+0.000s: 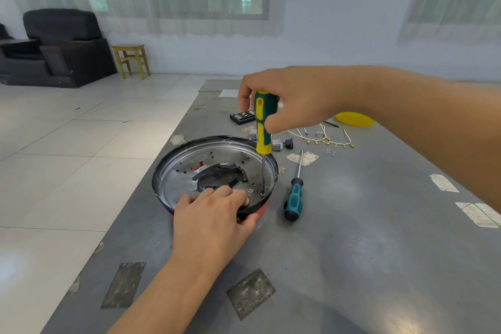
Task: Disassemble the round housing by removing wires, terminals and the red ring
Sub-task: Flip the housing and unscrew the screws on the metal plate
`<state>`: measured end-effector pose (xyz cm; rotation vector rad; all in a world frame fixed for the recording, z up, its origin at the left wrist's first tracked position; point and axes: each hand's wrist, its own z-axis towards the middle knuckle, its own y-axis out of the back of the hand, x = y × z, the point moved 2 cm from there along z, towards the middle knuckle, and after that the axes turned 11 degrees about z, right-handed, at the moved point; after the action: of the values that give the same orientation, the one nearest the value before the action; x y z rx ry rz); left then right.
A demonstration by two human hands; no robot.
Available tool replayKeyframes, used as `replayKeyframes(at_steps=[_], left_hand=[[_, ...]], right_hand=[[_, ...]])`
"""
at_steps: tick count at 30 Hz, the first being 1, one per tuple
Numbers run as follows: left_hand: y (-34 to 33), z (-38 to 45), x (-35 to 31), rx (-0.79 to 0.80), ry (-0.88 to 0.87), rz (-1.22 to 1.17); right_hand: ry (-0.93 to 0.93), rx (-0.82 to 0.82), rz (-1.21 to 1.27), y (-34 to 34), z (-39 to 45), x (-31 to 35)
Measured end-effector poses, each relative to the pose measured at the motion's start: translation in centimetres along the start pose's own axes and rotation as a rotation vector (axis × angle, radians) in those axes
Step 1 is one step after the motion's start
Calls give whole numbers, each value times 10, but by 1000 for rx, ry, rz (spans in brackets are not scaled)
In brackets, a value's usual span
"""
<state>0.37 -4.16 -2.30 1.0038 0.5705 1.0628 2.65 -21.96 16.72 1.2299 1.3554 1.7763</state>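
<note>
One grey tabletop carries everything, its surface patched with worn tape and dark squares. Near its left edge sits the round housing, open side up, a shiny metal dish with a black rim, small holes across its floor and a ragged dark opening in the middle. The red ring shows as a band under the rim on the near right side.

The left hand grips the near rim of the housing, fingers curled over into the dish and thumb pressed against the outside by the red band. The right hand is closed around the top of a green and yellow screwdriver, held upright, its shaft running down inside the housing with the tip on the metal floor close to the right wall.

A second screwdriver, teal and black, lies on the tabletop just right of the housing, its tip pointing away from the person. Farther back, a yellow disc rests partly hidden behind the right forearm, and a black case of bits lies behind the held handle. White wires with brass terminals are spread beside them, well apart from the housing. Two small grey and black parts lie just behind the rim, and a few tiny screws sit near the wires.
</note>
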Motion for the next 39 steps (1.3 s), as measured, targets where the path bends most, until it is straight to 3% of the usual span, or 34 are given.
replayKeyframes(at_steps=[3,4,8,13,18,22,28,30,33,37,39], left_hand=[[-1,-1,0,-6,4,-7],[-1,-2,0,-7,2,-7],[1,-1,0,9,2,-1],[2,-1,-1,13,10,-6],[2,-1,0,27,17,4],[2,0,0,27,13,8],[3,0,1,32,21,10],[3,0,0,43,22,13],[1,-2,2,46,17,17],[2,-1,1,40,17,-3],[2,-1,1,39,18,4]], right_hand=[[-17,-230,-321,-2,1,-4],[-3,-249,-281,-4,0,-5],[-72,-78,115,-1,-7,-5],[-73,-235,-178,-1,-7,-8],[-91,-59,96,0,-13,-3],[-101,-217,-191,-1,-8,-5],[-82,-38,97,2,-15,-7],[-98,-70,56,0,-15,-9],[-69,-243,-200,-4,-13,-14],[-56,-131,170,-4,-16,-12],[-82,-105,197,-4,-19,-11]])
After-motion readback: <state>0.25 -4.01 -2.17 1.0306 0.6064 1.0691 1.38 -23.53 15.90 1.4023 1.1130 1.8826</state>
